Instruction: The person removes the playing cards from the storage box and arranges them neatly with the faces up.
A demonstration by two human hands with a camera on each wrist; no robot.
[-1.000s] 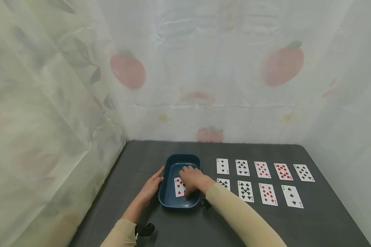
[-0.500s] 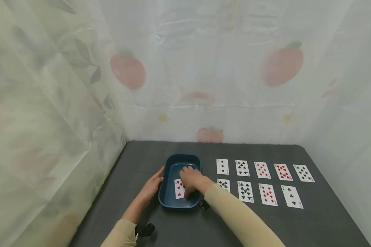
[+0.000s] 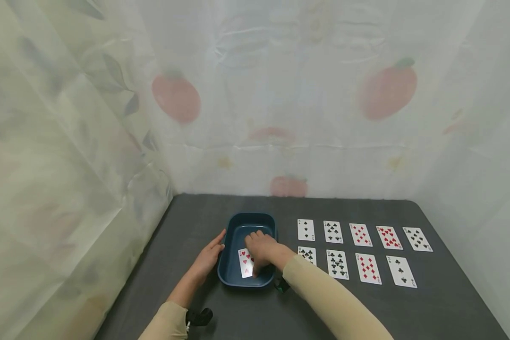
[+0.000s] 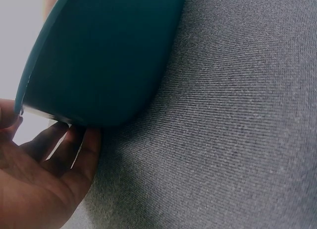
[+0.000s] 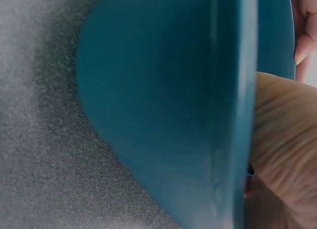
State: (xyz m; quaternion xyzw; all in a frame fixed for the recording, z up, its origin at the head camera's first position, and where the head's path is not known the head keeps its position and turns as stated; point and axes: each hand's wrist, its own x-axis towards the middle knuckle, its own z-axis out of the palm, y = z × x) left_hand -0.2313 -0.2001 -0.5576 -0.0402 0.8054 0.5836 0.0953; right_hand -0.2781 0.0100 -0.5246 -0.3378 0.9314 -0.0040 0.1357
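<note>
A dark blue tray point(image 3: 250, 282) stands on the table, with my left hand point(image 3: 206, 261) at its left side. In the left wrist view, my left fingertips touch the tray's outer wall point(image 4: 99, 55) near the rim. My right hand point(image 3: 261, 249) reaches over the right rim into the tray, fingers bent down. It holds the right part of a playing card point(image 3: 246, 264) with red hearts, whose left part shows face up, slightly slanted and catching light. The fingertips on the card are hidden under the hand. In the right wrist view, the tray wall point(image 5: 158, 90) covers most of that hand.
Right of the tray, several playing cards lie face up in two rows, among them a red diamond card point(image 3: 368, 268) and a club card point(image 3: 401, 272). My right forearm passes just left of the near row. Printed curtains point(image 3: 297, 94) hang behind and beside the dark table point(image 3: 195, 212).
The heart card has shifted slightly toward me and left and turned a little, and its lower part now shines. The right hand moved only slightly; my left hand stayed put.
</note>
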